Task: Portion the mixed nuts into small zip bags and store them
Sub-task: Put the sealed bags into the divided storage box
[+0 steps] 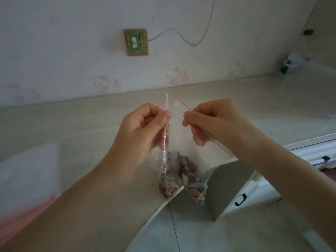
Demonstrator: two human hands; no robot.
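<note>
Hanging between both hands, a clear zip bag (177,135) with a red strip along its mouth is held up over the near edge of a pale counter (91,128). The left hand (143,128) pinches the left side of the top edge between thumb and curled fingers. The right hand (214,120) pinches the right side the same way, and the two hands are a little apart. The mixed nuts (189,171) sit in the bottom of the bag, below the hands.

On the near left of the counter lies a blurred pile of clear bags (27,170) with red strips, partly hidden by the left forearm. On the far wall, a square wall plate (136,42) has a thin cable (181,36) running off to the right. The wallpaper carries faint pink cartoon cats (176,74). At the far right stands a white bottle (294,61), its label too blurred to read. Below and right of the bag, a white cabinet (254,193) with a black handle (241,199) stands on a tiled floor (181,233).
</note>
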